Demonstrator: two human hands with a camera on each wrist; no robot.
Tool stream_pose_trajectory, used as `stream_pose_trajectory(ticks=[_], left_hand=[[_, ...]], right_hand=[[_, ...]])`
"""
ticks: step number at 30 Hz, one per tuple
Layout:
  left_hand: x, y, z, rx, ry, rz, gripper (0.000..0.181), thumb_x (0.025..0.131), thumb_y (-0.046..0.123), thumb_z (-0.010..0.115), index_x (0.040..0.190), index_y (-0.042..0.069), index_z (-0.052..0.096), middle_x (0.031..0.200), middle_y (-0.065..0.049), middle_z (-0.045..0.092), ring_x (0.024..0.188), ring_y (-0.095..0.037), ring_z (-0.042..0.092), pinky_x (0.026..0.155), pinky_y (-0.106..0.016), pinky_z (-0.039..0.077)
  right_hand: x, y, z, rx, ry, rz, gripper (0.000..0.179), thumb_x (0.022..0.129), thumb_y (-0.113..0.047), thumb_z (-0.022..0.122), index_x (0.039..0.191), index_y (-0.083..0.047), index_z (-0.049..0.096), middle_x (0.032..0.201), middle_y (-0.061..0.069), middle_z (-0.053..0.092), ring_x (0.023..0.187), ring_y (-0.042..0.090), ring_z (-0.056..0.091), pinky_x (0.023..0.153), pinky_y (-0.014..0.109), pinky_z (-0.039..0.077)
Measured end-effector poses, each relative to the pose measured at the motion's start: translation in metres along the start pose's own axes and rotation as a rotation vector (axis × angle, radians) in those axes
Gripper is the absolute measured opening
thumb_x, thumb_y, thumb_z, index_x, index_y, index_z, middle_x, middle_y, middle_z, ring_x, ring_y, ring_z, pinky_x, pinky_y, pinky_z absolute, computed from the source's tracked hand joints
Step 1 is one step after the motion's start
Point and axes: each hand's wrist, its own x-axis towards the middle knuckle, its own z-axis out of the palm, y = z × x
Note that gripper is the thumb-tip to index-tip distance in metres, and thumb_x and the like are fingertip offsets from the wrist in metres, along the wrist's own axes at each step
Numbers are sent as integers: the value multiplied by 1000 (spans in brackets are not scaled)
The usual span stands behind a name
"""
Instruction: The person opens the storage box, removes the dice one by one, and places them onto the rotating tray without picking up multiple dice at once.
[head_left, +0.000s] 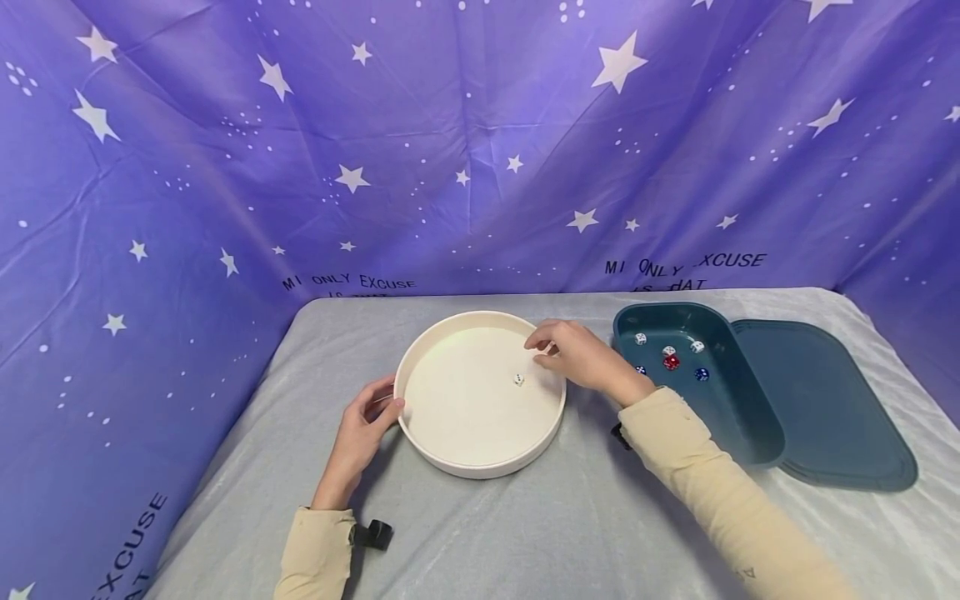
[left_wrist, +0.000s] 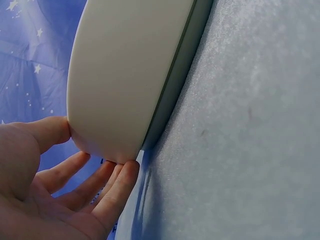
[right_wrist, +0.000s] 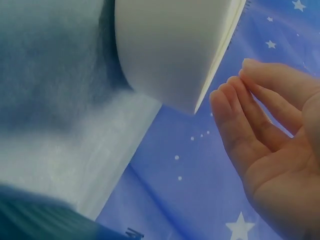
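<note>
A round cream tray (head_left: 480,446) with a raised wall sits on the cloth-covered table. My left hand (head_left: 363,429) grips its left side. In the left wrist view, the thumb (left_wrist: 52,132) presses at the rim and the fingertips touch the outer wall (left_wrist: 120,90). Over the tray's right rim hovers my right hand (head_left: 581,354), fingers loosely bent, thumb apart from them, nothing held. One white die (head_left: 518,380) lies inside the tray, a little left of and below those fingertips. The right wrist view shows the same right hand (right_wrist: 275,135) beside the tray's wall (right_wrist: 165,50).
To the right stands a dark teal box (head_left: 738,408) holding several dice, among them a red die (head_left: 671,362), a blue die (head_left: 702,375) and a white die (head_left: 641,339). Its flat teal lid (head_left: 832,400) lies beside it. A purple star-patterned curtain (head_left: 450,125) hangs behind the table.
</note>
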Motion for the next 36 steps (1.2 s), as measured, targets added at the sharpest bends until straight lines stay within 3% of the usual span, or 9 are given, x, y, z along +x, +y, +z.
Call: stream_pose_trajectory(ticks=[8,16,20,36], left_hand=[[1,0,1,4,6,1,46,97,19,67,140,12,54,139,-13,57,126,-26,55,91,-14,43],[3,-1,1,-11,11,14,47,96,17,67,141,10,54,139,-14,57,124,-27,56,91,-13,43],[2,-2,1,2,10,5,47,96,18,67,141,11,53,139,-13,57,125,-26,56,91,-13,43],[0,-1,0,4,11,16,47,96,19,67,141,10,54,139,-13,57,125,-26,56,90,-13,44]], right_hand=[[-10,5,-17,-7,-8,45,24,92,-5,69,115,0,71,114,14,68,101,27,66,86,40,56],[-19,12,-34,-13,22,39,24,92,-5,68,115,0,71,113,14,69,102,30,67,88,45,55],[-24,20,-39,-23,44,19,23,92,-3,68,114,2,71,113,16,70,100,31,68,87,46,55],[-47,42,-56,-52,81,64,24,92,-4,69,115,0,71,113,17,69,97,28,66,87,46,54]])
